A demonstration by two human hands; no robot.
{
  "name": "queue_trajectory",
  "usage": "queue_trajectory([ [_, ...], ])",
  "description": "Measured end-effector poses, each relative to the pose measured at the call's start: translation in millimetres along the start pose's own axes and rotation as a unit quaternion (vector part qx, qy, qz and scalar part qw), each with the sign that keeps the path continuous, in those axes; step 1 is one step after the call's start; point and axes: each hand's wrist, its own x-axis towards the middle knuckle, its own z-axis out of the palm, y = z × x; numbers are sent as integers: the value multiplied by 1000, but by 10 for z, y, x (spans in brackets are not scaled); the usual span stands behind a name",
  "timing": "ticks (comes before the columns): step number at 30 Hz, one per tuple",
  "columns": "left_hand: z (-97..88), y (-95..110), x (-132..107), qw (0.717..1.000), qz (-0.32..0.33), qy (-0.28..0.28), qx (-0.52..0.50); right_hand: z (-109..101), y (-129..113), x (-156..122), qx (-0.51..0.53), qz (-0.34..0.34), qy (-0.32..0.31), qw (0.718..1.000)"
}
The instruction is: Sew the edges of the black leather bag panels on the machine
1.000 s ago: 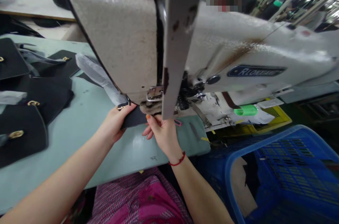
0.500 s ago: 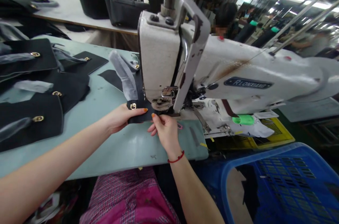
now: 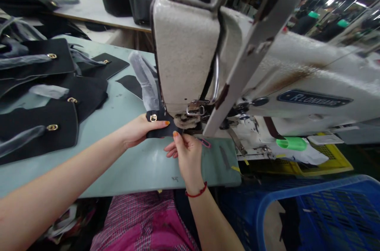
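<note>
In the head view, I see my left hand (image 3: pixel 139 130) gripping the black leather-like panel (image 3: pixel 162 133) beside the sewing machine's (image 3: pixel 187 53) presser area, thumb on top. My right hand (image 3: pixel 190 154) curls in, thumb at the panel's near edge; I can't tell whether it's pinching. The machine head partly blocks my view; a plastic-wrapped strap (image 3: pixel 145 78) lies beside it.

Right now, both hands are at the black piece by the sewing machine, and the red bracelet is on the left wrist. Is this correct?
Not fully: the head view shows the red bracelet on the right wrist. The rest holds: the left hand and right hand are at the black piece by the sewing machine.
</note>
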Motion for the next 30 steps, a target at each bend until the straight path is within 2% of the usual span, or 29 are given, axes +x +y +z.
queue_trajectory([
  [8, -80, -77, 84, 1000, 0, -19, -5, 81, 6, 29, 14, 15, 40, 999],
  [21, -161, -47, 133, 1000, -10, -19, -13, 350, 143, 64, 120, 34, 63, 990],
  [30, -88, -41, 51, 1000, 1, 19, -20, 360, 118, 96, 105, 28, 62, 992],
])
